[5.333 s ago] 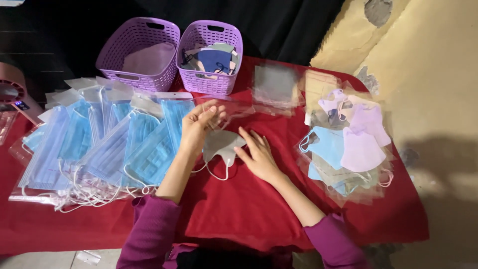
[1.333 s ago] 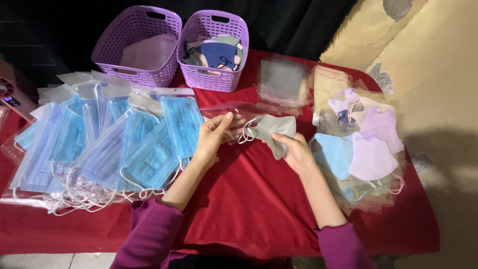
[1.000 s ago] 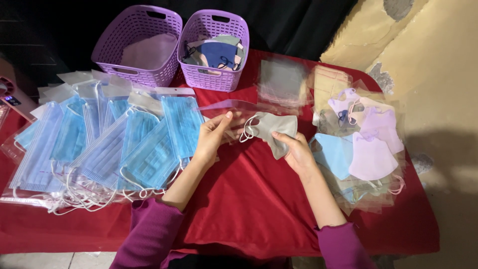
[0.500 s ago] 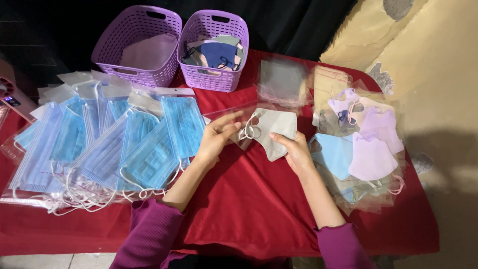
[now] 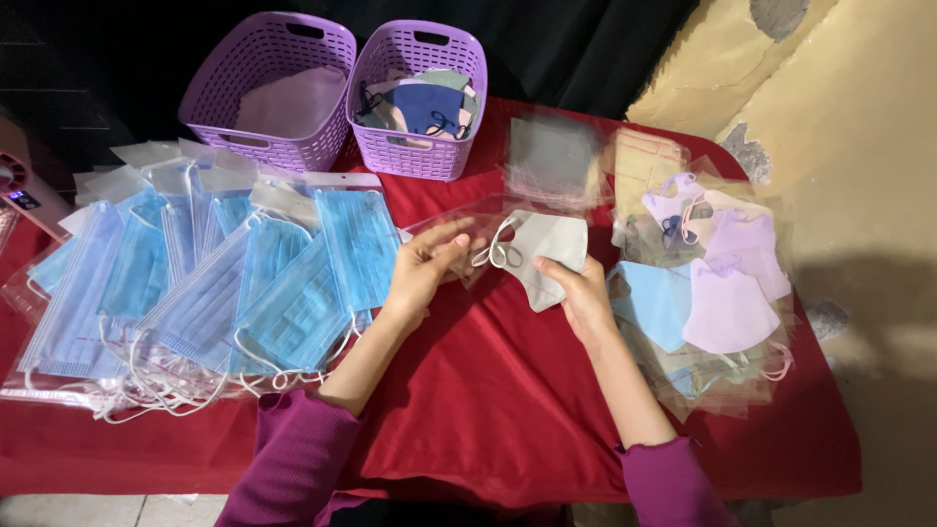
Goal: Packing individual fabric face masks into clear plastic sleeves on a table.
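Right hand (image 5: 584, 293) pinches the lower edge of a grey mask (image 5: 547, 256), thumb on top and fingers under, closed on the fabric. The mask is held just above the red cloth (image 5: 468, 390), near mid-table, its white ear loops (image 5: 496, 252) pointing left. Left hand (image 5: 427, 263) holds a clear sleeve (image 5: 459, 229) by its near edge, fingers loosely curled around the film; the sleeve's mouth meets the loop end of the mask. How far the mask sits inside the sleeve cannot be told.

Both forearms show purple sleeves (image 5: 293, 459) at the bottom edge.

Left of the hands: a fanned spread of blue masks (image 5: 244, 283) in clear packets, white loops trailing toward the table's near edge. Right of the hands: a heap of lilac and pale blue masks (image 5: 717, 283), bagged, overlapping. Behind the hands: a stack of empty clear sleeves (image 5: 551, 156).

At the far edge stand two purple baskets, side by side and touching: left basket (image 5: 210, 88) holds pale fabric; right basket (image 5: 390, 146) holds dark blue and grey masks.

The cloth covers the table completely. Backdrop is a black drape (image 5: 586, 49); to the right, a yellow wall (image 5: 859, 146) with chipped patches.
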